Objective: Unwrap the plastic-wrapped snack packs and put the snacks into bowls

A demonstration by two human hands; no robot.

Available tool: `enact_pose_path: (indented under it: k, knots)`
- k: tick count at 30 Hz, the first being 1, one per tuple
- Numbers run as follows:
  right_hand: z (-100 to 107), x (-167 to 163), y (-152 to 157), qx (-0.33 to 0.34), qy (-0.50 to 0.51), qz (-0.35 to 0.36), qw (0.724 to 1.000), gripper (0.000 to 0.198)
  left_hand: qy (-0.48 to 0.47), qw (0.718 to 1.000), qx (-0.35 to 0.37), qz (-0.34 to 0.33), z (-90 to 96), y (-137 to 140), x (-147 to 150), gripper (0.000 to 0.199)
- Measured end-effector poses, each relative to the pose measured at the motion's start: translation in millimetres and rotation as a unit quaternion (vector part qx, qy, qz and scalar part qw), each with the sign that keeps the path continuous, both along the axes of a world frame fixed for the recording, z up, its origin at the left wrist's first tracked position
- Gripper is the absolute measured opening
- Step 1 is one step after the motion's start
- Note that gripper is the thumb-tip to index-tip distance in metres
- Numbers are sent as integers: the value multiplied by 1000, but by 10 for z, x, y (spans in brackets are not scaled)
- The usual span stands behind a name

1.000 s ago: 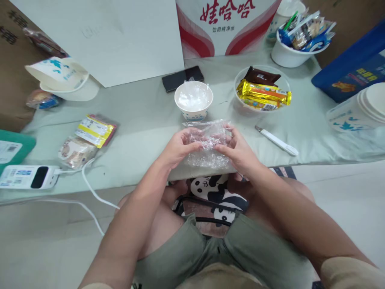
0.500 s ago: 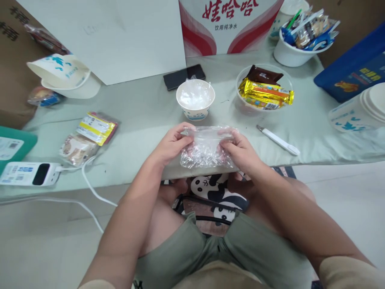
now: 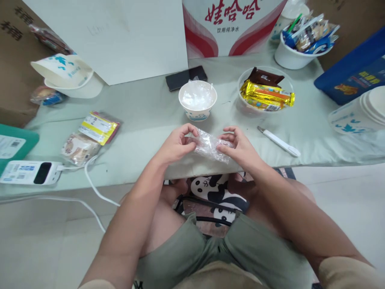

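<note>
A crinkled clear plastic bag [image 3: 208, 145] stretches between my hands just above the table's front edge. My left hand [image 3: 178, 144] pinches its left end between thumb and fingers. At the other end, my right hand [image 3: 240, 147] has its thumb and curled fingers on the plastic, the upper fingers lifted a little off it. Beyond them stands a paper cup [image 3: 197, 115] with clear plastic inside. To the right lies a white-handled knife [image 3: 279, 141] with a short blade.
A black phone [image 3: 177, 80] lies behind the cup. Wrapped snacks fill a clear bowl [image 3: 240, 98] and a white tub [image 3: 288, 58] at right. Stacked paper cups [image 3: 345, 118] stand at the right edge. A white power bank [image 3: 27, 172] with a cable and snack packets [image 3: 99, 127] lie left.
The plastic was spread flat between both hands; now it is narrower, bunched and slanting down to the right. My right hand's upper fingers have loosened from its top edge.
</note>
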State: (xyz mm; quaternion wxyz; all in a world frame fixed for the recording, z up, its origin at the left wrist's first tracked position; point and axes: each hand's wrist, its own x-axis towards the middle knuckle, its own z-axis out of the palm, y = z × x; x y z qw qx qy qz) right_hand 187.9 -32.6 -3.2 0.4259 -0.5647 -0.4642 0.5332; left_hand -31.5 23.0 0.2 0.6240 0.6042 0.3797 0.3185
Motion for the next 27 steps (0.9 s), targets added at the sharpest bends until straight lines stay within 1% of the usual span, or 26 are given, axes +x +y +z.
enact_pose_path:
  k: [1, 2, 3, 4, 5, 6, 7, 8, 9, 10, 11, 12, 13, 14, 16, 17, 18, 19, 21, 22, 23, 25, 27]
  knots:
    - [29, -13, -7, -10, -7, 32, 999, 38, 5, 999, 41, 19, -14, 7, 2, 24]
    - [59, -26, -15, -16, -27, 56, 998, 31, 18, 993, 100, 64, -22, 8, 6, 24]
    - [88, -39, -25, -14, -53, 63, 997, 22, 39, 975, 176, 127, -22, -1, 15, 25]
    - [114, -51, -36, -5, -80, 56, 995, 16, 65, 945, 259, 188, -13, -21, 30, 24]
    - [137, -63, -46, 9, -102, 42, 994, 13, 90, 911, 332, 228, 3, -53, 51, 22]
    - [156, -73, -56, 24, -112, 33, 993, 12, 113, 883, 387, 240, 25, -94, 78, 19]
    - [171, -80, -65, 37, -111, 38, 992, 13, 129, 877, 414, 207, 47, -141, 109, 15]
    - [182, -85, -74, 45, -95, 53, 993, 13, 132, 891, 406, 153, 67, -188, 143, 14]
    - [187, -88, -82, 50, -69, 71, 994, 14, 123, 915, 371, 96, 81, -228, 177, 19]
    - [186, -89, -87, 53, -36, 87, 994, 16, 102, 944, 312, 42, 87, -258, 208, 28]
    - [178, -90, -90, 58, -4, 97, 994, 18, 75, 967, 245, 4, 86, -276, 234, 37]
    - [162, -91, -89, 66, 20, 94, 993, 21, 47, 983, 178, -17, 82, -281, 253, 45]
    - [139, -94, -83, 81, 30, 74, 993, 23, 22, 992, 119, -19, 77, -274, 264, 48]
    - [112, -100, -74, 106, 26, 41, 993, 26, 2, 997, 71, -7, 74, -261, 268, 48]
    - [51, -126, -52, 160, -9, -32, 987, 35, -8, 1000, 5, 15, 84, -224, 258, 41]
    - [23, -144, -45, 174, -27, -50, 983, 39, -3, 1000, -13, 12, 96, -208, 248, 36]
    - [-1, -164, -42, 174, -41, -46, 983, 41, 6, 1000, -22, 3, 110, -194, 237, 31]
    - [-17, -182, -43, 164, -50, -27, 985, 38, 16, 1000, -18, -1, 124, -185, 223, 27]
    - [-18, -206, -51, 135, -68, 2, 989, 29, 18, 999, 14, 28, 145, -173, 191, 26]
    - [4, -207, -47, 136, -85, -10, 987, 26, 11, 998, 28, 57, 151, -169, 169, 28]
    - [45, -201, -29, 150, -110, -36, 982, 24, 5, 996, 34, 88, 155, -165, 144, 29]
    - [194, -176, 78, 209, -172, -91, 958, 21, 1, 990, 32, 137, 161, -151, 80, 24]
    - [414, -162, 302, 268, -242, -99, 927, 18, 7, 985, 28, 168, 168, -132, 9, 17]
